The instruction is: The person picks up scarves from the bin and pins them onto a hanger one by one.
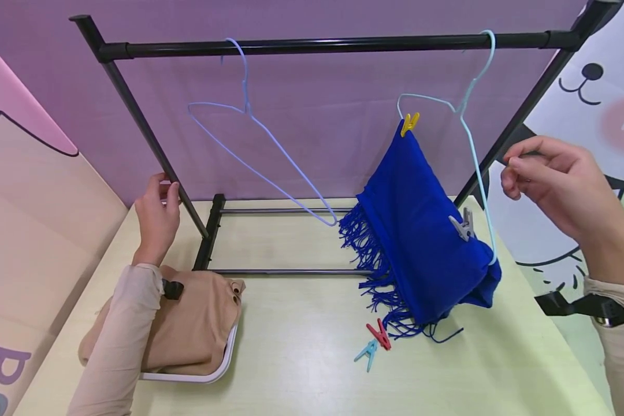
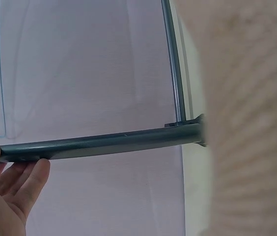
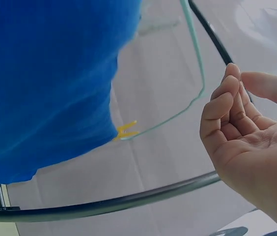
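Beige sleeves (image 1: 117,335) reach in from the lower left and the right edge. Of the two hands, the left hand (image 1: 158,216) grasps the left post of a black rack (image 1: 364,44), thumb on one side and fingers on the other; a blurred shape blocks part of the left wrist view, so how tightly cannot be told. The right hand (image 1: 561,179) is raised beside the rack's right post, fingers loosely curled, seemingly released from everything.

Just left of the right hand, a blue fringed cloth (image 1: 421,231) hangs on a pale teal hanger (image 1: 464,104) hooked over the rack's top bar. A yellow clip (image 1: 408,124) fastens its far corner; a grey clip (image 1: 465,225) sits nearer. Farther left on the bar hangs a bare lavender hanger (image 1: 247,95).

Below, on the pale bench (image 1: 301,335), a red clip (image 1: 380,335) and a light blue clip (image 1: 367,353) lie together near the fringe. Under the left forearm, folded tan fabric (image 1: 192,323) fills a white tray (image 1: 208,378). Behind everything is a purple backdrop (image 1: 317,115).
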`<control>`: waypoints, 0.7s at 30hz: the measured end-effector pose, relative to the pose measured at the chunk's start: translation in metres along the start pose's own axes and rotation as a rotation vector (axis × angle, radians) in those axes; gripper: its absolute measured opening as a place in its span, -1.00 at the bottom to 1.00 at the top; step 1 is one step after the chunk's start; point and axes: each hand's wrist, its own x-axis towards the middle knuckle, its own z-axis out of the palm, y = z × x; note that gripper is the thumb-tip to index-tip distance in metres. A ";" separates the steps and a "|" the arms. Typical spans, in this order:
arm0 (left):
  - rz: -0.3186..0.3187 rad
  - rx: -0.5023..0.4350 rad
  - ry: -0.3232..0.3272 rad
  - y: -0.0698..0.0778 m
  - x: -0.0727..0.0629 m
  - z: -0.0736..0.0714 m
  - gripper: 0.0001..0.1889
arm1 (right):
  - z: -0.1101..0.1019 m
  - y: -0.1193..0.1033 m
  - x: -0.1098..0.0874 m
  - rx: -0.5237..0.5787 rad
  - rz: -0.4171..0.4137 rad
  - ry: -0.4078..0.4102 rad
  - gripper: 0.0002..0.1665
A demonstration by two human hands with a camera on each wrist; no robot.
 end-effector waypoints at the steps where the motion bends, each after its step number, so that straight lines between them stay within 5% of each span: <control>1: 0.000 0.005 0.000 0.000 0.000 -0.001 -0.68 | 0.002 -0.001 -0.002 -0.007 -0.007 -0.010 -0.77; 9: 0.006 -0.011 -0.016 -0.001 -0.001 -0.004 -0.68 | 0.030 -0.015 -0.008 -0.143 -0.049 -0.021 -0.78; 16: 0.012 -0.009 -0.016 -0.002 -0.002 -0.004 -0.69 | 0.075 -0.031 -0.015 -0.692 -0.022 0.074 -0.81; 21: 0.011 -0.018 -0.052 -0.001 -0.001 -0.002 -0.68 | 0.104 -0.026 -0.018 -0.816 -0.145 0.023 -0.74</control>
